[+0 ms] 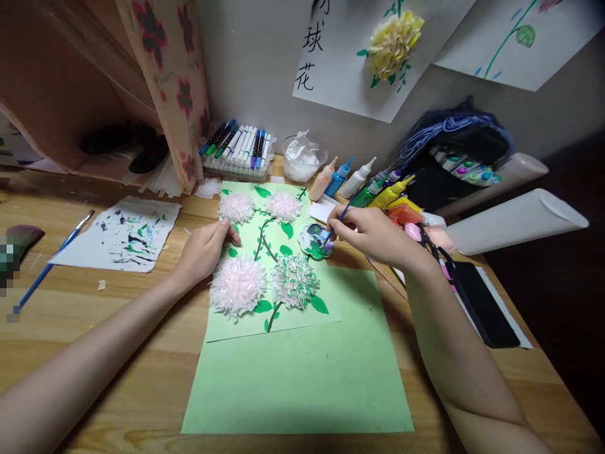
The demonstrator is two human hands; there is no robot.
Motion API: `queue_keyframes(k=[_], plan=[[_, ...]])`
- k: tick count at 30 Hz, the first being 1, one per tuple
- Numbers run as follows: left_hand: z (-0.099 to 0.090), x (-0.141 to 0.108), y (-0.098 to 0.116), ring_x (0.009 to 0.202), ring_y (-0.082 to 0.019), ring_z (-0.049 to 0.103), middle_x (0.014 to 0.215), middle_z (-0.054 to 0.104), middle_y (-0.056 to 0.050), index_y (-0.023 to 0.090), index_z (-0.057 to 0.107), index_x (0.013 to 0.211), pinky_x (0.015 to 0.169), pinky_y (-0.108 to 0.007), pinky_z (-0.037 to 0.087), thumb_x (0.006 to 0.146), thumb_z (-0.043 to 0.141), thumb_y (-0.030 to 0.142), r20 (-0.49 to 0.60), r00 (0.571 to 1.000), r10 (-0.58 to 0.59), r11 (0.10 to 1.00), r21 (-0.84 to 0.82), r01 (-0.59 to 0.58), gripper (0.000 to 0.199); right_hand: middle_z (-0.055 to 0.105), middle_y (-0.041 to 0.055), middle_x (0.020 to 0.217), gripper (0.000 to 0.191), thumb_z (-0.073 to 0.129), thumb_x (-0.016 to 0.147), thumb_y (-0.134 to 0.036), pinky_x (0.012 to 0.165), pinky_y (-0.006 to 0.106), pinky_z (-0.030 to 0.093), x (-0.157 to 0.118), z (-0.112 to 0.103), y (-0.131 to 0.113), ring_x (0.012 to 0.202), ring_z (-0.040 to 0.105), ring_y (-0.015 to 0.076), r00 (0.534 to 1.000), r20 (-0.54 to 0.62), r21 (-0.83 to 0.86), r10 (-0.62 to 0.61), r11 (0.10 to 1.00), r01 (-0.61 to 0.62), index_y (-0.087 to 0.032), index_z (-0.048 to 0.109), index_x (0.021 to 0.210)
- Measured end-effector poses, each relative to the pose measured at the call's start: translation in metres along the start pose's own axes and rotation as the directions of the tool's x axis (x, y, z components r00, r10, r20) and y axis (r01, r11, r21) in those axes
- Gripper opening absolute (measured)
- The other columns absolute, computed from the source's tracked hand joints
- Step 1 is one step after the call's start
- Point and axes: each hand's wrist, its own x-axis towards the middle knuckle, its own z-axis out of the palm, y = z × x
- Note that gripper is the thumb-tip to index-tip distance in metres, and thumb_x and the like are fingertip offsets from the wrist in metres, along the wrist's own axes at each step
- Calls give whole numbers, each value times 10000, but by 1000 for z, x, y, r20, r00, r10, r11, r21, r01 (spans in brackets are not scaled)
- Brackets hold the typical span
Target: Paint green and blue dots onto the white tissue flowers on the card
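Observation:
My right hand [371, 230] is closed round a blue paintbrush [347, 208], its tip down in a small paint palette [309, 233] smeared with green, white and dark paint. At the left edge of a light green sheet [326, 315], my left hand [205, 247] has its fingers bent against the paper. Painted stems and green leaves [287, 230] run across this sheet. Raised pale pink paper flowers [239, 285] sit on it, and the lower right flower [295, 282] has green-tinged petals. The palette covers part of the sheet's right side.
A larger green sheet [302, 384] lies underneath. Left are a paint-stained cloth [142, 236] and another brush [47, 271]. Markers [243, 145], a tub of white stuff [302, 161] and paint bottles [357, 180] line the back. Scissors [437, 252] and a phone [486, 306] lie right.

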Motion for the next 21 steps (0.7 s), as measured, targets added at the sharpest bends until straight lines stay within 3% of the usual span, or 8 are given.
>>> queue_keyframes(k=[4,8,11,15,21], plan=[[-1,0,1,732,-199,614,758,714,-44,221,651,703,717,-293,447,987,319,448,4,1000,-1,1000,-3,1,493,687,16,715,254,462,930,-262,584,259,374,0,-1,-1,630,605,141,999,-44,49,12,999,-10,-177,616,747],[0,0,2,729,-204,619,743,711,-47,223,644,688,705,-294,448,976,320,452,1,1000,-5,1000,-2,5,491,649,-2,643,257,484,928,-285,536,266,347,0,-1,0,556,557,139,1000,-2,7,-23,1000,23,-183,627,739],[0,0,2,737,-203,622,756,714,-51,215,645,697,723,-292,456,970,318,451,4,1000,-15,1000,-4,15,486,647,5,664,257,489,932,-261,531,266,368,-5,-3,-5,563,571,134,991,-116,40,-59,997,64,-186,618,722],[1,-1,1,738,-200,615,761,712,-54,207,644,695,726,-290,448,973,305,466,9,1000,-20,1000,-10,20,510,684,27,781,262,461,979,-290,597,262,464,-14,0,-28,657,640,141,946,-300,223,-125,955,197,-195,620,794],[3,-1,1,746,-198,612,769,712,-60,203,636,686,738,-299,432,980,283,464,8,1000,-13,1000,-10,13,529,679,22,744,208,454,981,-232,642,261,477,-17,25,-56,667,636,137,919,-230,202,-320,908,367,-183,610,851]])
